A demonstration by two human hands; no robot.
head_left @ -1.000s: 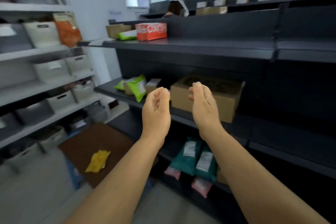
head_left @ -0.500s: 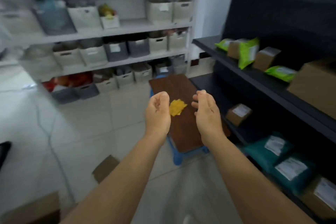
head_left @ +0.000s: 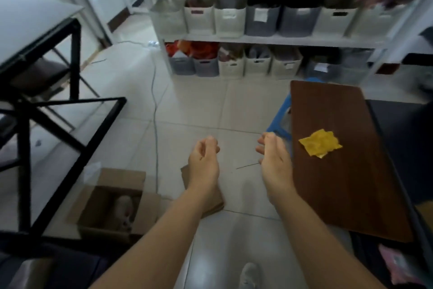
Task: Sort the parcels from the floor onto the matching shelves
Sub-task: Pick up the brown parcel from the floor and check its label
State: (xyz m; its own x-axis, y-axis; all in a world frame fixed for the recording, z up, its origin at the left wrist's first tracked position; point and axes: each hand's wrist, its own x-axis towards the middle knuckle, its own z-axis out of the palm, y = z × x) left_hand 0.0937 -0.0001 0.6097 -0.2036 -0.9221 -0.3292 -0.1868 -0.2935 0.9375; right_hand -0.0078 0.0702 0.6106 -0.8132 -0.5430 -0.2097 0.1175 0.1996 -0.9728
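Observation:
My left hand point(head_left: 204, 164) and my right hand point(head_left: 274, 164) are held out over the tiled floor, both empty with fingers loosely curled. A flat brown cardboard parcel point(head_left: 187, 177) lies on the floor under my left wrist, mostly hidden by my forearm. A yellow crumpled packet point(head_left: 319, 143) rests on a brown wooden board point(head_left: 339, 183) to the right of my right hand. An open cardboard box point(head_left: 110, 204) with a pale object inside sits on the floor at lower left. A pink parcel point(head_left: 398, 265) shows at the bottom right corner.
A white rack point(head_left: 269, 39) with several grey and white bins stands ahead. A black-framed glass table point(head_left: 58, 138) fills the left. A cable point(head_left: 154, 106) runs across the floor tiles. A blue stool point(head_left: 280, 122) sits under the board. My shoe point(head_left: 249, 274) is at the bottom.
The view has swung left and down, from the dark parcel shelves to the floor. Both hands stay empty and have spread a little apart.

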